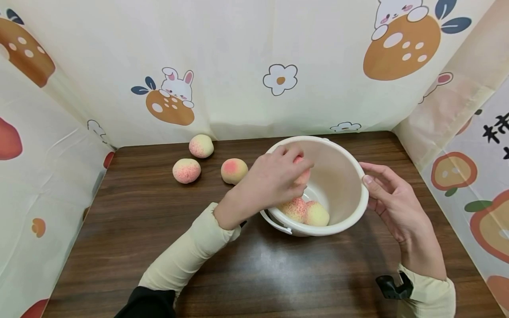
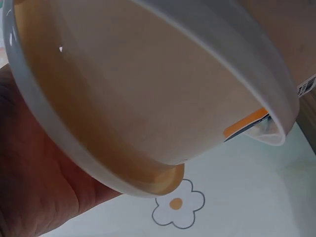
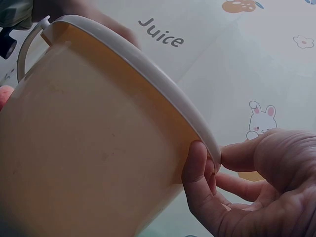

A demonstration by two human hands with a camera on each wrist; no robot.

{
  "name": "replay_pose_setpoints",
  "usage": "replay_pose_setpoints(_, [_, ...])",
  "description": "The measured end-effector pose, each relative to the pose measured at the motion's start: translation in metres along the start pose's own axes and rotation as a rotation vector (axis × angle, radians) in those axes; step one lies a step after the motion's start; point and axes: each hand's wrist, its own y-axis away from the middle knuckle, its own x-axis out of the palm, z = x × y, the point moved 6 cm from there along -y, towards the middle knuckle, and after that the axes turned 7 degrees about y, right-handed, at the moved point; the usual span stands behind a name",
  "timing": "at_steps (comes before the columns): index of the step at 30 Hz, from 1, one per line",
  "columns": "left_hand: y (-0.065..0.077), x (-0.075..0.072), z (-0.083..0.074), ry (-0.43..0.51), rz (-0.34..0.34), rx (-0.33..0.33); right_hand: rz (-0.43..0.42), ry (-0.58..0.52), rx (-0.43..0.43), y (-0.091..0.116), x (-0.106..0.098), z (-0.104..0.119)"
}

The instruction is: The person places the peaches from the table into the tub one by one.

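A white plastic bucket [image 1: 338,176] tilts toward the viewer on the dark wooden table. My left hand [image 1: 270,179] reaches over its left rim and grips a pink peach [image 1: 304,173], partly hidden behind the fingers. Below that, a speckled peach [image 1: 293,209] and a paler peach [image 1: 317,213] lie inside the bucket. On the right side, the thumb and fingers of my right hand [image 1: 391,201] pinch the rim, which the right wrist view shows closely. The left wrist view shows the left hand [image 2: 44,177] beside the bucket's rim, without the peach.
Left of the bucket, three more peaches lie on the table [image 1: 159,229]: one at the back [image 1: 201,146], one farther left [image 1: 187,171] and one near the left forearm [image 1: 234,171]. The bucket's handle [image 1: 278,226] hangs at its front left. Printed curtains [image 1: 238,88] border the table.
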Motion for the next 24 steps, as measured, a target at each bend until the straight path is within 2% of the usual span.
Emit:
replay_pose_setpoints(5, [0.000, 0.005, 0.001, -0.032, 0.081, -0.012, -0.002, -0.007, 0.000, 0.000, 0.000, 0.000])
replay_pose_setpoints(14, [-0.001, 0.012, 0.003, -0.039, 0.186, -0.041, -0.004, -0.006, 0.009, 0.000, 0.000, 0.000])
replay_pose_setpoints(24, [-0.004, 0.014, 0.004, -0.084, 0.241, -0.063, 0.000, -0.006, 0.006, -0.001, 0.000, 0.000])
